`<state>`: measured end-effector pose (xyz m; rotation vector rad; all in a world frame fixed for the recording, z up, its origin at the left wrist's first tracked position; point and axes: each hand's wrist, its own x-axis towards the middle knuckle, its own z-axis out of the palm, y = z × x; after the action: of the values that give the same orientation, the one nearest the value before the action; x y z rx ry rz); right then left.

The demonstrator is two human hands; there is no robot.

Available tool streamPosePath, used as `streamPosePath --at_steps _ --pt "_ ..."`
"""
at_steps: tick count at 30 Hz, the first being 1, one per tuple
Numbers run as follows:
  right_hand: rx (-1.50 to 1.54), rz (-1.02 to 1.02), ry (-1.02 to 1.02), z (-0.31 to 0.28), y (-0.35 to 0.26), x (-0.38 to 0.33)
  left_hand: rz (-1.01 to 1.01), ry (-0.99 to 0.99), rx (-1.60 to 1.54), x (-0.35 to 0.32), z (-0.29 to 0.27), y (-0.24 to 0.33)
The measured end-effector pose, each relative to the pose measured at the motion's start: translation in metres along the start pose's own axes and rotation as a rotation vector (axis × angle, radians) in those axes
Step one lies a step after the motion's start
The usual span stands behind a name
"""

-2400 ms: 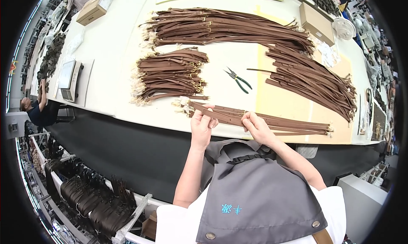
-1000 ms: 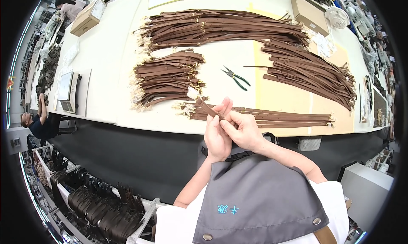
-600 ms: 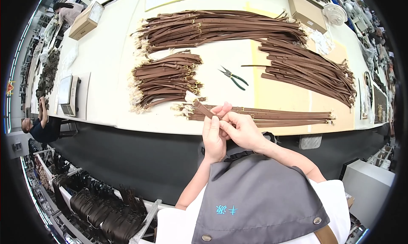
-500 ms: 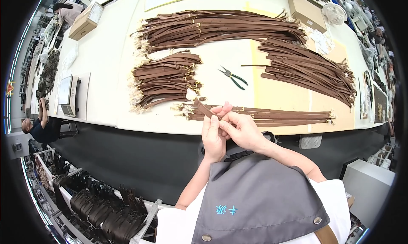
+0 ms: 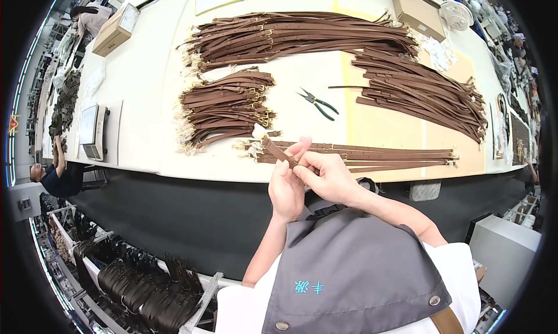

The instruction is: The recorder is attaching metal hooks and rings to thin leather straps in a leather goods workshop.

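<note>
A short brown strap (image 5: 275,149), with a white wrapping at its far end, slants up from between my two hands over the table's front edge. My left hand (image 5: 286,190) is closed round its lower part. The thumb and fingers of my right hand (image 5: 329,176) pinch the strap just beside the left thumb; its near end is hidden by my fingers. Right behind my hands lies a row of long brown straps (image 5: 395,155) with gold buckles. Green-handled pliers (image 5: 318,105) rest on the table, beyond my hands and apart from them.
Short buckled straps (image 5: 226,104) are piled left of the pliers. Long straps lie in one heap (image 5: 302,37) at the back and another (image 5: 418,95) at the right. A cardboard box (image 5: 417,14) and white fan (image 5: 456,15) stand far right. Another person (image 5: 61,174) works at far left.
Both hands have shifted slightly left with the strap. My right fingers have moved a little on it, and the left thumb now sits lower.
</note>
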<state>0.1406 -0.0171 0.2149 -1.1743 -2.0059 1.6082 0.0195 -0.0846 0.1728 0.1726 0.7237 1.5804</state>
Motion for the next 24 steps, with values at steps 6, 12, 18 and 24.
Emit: streamPosePath --at_steps 6,12,18,24 --pt "0.235 0.124 0.023 -0.010 0.001 0.001 0.080 -0.287 0.340 0.004 -0.022 0.015" --pt "0.243 0.131 -0.030 -0.013 -0.009 -0.006 0.108 -0.238 0.151 0.005 -0.034 -0.001" --pt "0.255 0.062 0.073 -0.003 0.002 -0.009 0.064 -0.138 -0.105 0.003 -0.027 -0.020" --pt "0.211 0.077 0.104 -0.003 0.000 -0.009 0.053 -0.085 -0.115 0.001 -0.019 -0.020"
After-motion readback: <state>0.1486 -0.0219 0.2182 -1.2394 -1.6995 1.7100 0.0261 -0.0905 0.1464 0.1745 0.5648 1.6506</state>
